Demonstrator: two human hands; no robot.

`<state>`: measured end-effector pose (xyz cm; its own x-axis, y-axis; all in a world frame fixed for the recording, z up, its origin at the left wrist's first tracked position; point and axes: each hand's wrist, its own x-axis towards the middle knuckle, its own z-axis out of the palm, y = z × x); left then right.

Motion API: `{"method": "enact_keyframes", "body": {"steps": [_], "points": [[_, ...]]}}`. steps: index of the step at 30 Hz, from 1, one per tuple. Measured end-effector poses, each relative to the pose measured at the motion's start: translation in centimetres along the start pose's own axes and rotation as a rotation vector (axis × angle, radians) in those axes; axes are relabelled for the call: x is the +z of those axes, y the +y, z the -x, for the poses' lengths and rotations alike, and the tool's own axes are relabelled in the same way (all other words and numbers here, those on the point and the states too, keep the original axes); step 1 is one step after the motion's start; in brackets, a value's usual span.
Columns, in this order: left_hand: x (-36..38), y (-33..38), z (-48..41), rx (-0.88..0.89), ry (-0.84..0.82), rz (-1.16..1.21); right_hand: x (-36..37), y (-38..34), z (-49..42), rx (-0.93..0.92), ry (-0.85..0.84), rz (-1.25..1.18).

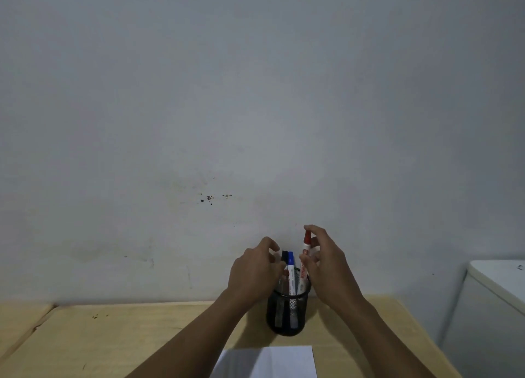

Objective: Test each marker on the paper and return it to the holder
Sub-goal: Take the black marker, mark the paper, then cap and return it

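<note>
A black mesh holder [287,312] stands on the wooden table near the wall. A black-capped marker [284,256] and a blue-capped marker [291,272] stand upright inside it. A red-capped marker [305,252] rises higher than the others, its lower end still in the holder, with my right hand [326,267] closed around its upper part. My left hand [252,272] rests against the holder's left rim, fingers curled near the black marker; whether it grips the holder I cannot tell. White paper [284,362] lies in front of the holder at the bottom edge.
The wooden table [113,340] runs up to a grey-white wall [255,122] directly behind the holder. A white appliance or cabinet [494,306] stands just past the table's right edge. A seam splits the tabletop at far left.
</note>
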<state>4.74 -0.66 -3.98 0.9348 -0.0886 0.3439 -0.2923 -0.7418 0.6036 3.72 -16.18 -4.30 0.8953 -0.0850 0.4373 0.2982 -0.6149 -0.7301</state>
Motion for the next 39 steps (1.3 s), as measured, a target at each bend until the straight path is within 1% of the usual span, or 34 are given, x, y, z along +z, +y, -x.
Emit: {"method": "enact_keyframes", "body": {"steps": [4, 10, 15, 21, 22, 24, 26, 27, 29, 31, 32, 34, 36, 37, 39], "points": [[1.4, -0.4, -0.9, -0.001, -0.009, -0.02, 1.1, 2.0, -0.6, 0.019, -0.076, 0.011], [2.4, -0.6, -1.0, -0.016, 0.044, 0.011, 2.1, 3.1, -0.4, 0.034, -0.12, 0.067], [1.7, -0.6, -0.7, -0.03, 0.096, 0.077, 1.9, 3.0, -0.2, -0.014, -0.069, 0.136], [-2.4, 0.8, -0.5, 0.013, 0.226, 0.199, 0.3, -0.4, 0.3, -0.083, 0.062, 0.098], [-3.3, 0.9, -0.4, 0.019, 0.248, 0.234, 0.1, -1.4, 0.5, -0.098, 0.051, 0.074], [-5.4, 1.4, 0.0, -0.014, 0.292, 0.357, -0.5, -3.5, 0.9, -0.084, -0.037, -0.009], [-7.7, 2.0, 0.6, -0.084, 0.333, 0.534, -1.0, -5.6, 1.5, -0.051, -0.135, -0.073], [-8.9, 2.3, 1.0, -0.126, 0.35, 0.632, -1.2, -6.4, 1.9, -0.055, -0.154, -0.087], [-11.2, 2.8, 1.9, -0.204, 0.377, 0.811, -1.7, -8.1, 2.6, -0.08, -0.117, -0.134], [-13.3, 3.2, 3.2, -0.275, 0.377, 0.933, -2.5, -9.7, 3.3, -0.092, -0.033, -0.245], [-14.1, 3.3, 3.9, -0.305, 0.367, 0.974, -2.9, -10.6, 3.7, -0.082, 0.011, -0.345], [-15.5, 3.4, 5.4, -0.337, 0.32, 1.032, -3.7, -12.8, 4.4, -0.03, 0.087, -0.621], [-16.5, 3.7, 6.7, -0.349, 0.251, 1.062, -4.1, -14.6, 5.1, 0.002, 0.126, -0.837], [-16.8, 3.9, 7.2, -0.353, 0.212, 1.066, -4.1, -15.5, 5.6, 0.004, 0.121, -0.878], [-17.1, 4.3, 8.2, -0.362, 0.143, 1.086, -3.6, -16.8, 6.4, -0.02, 0.082, -0.875]]}}
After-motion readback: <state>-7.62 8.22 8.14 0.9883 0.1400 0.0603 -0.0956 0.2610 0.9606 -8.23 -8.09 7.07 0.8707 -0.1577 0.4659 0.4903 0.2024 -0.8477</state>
